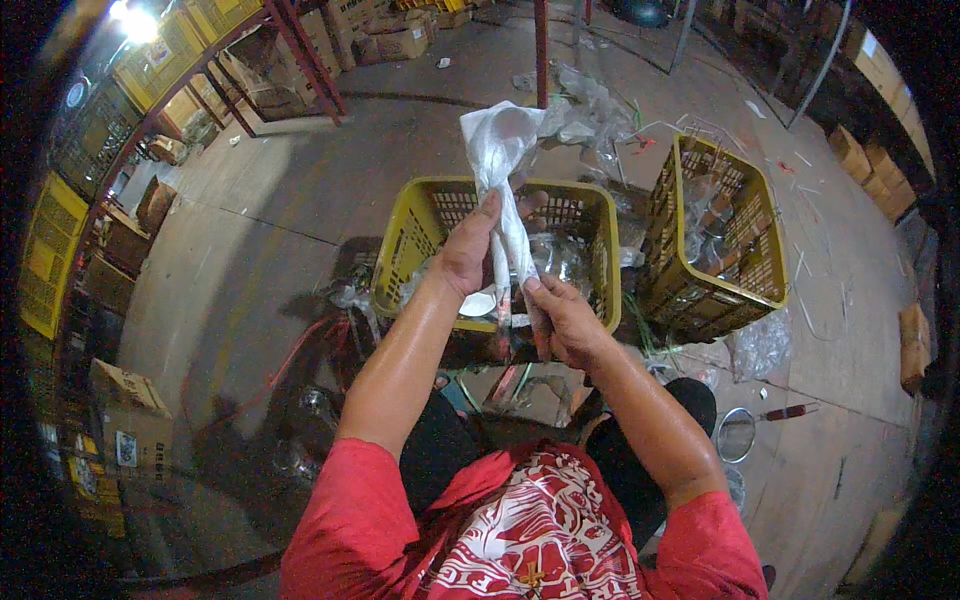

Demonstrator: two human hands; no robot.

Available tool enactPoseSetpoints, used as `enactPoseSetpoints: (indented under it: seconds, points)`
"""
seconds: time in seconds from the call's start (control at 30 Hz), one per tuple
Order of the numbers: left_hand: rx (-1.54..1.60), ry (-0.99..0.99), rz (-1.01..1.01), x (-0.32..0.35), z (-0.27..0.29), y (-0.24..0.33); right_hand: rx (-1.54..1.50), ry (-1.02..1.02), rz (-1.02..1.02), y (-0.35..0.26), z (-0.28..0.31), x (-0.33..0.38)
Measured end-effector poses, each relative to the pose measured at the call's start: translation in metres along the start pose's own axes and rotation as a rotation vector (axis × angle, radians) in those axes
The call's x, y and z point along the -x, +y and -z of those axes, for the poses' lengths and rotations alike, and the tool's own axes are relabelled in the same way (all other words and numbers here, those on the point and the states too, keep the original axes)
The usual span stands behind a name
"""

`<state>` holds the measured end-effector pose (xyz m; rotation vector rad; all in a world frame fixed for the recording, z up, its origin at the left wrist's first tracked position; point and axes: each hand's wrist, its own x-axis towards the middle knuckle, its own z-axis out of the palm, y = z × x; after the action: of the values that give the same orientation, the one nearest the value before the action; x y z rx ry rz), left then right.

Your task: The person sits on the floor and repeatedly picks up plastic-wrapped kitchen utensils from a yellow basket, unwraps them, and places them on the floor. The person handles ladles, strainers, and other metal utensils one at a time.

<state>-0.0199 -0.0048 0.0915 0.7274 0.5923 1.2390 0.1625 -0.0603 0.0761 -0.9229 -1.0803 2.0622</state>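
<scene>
Red shirt (530,520) — white bundle (514,240) partly blocking yellow crate (398,240).

Grey concrete floor (290,195), seams visible. Using the red post (541,50) as ref: left of it I see a red-framed rack (299,50), yellow crates (50,260), one bright lamp (140,25); right, slim grey poles (684,35), then cardboard boxes (875,175). Lighting's patchy, corners dark.
</scene>
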Motion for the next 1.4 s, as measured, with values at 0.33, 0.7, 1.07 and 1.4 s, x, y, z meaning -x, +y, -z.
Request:
enactPoseSetpoints:
  seconds: [0.33,0.7,1.07,1.4]
  points:
    - [-0.281,0.272,0.024,-0.005,-0.013,-0.004,-0.218,-0.074,-0.080,0.007,-0.013,-0.002]
    - [-1.087,-0.050,0.147,0.002,-0.007,-0.012,0.738,0.912,0.477,-0.091,0.191,0.160]
    - [-1.014,-0.053,0.461,0.023,0.008,-0.027,0.737,1.450,-0.197,0.311,0.258,0.301]
    - [-1.183,-0.121,0.447,0.008,0.016,-0.035,0.700,1.147,-0.605,0.383,0.268,0.290]
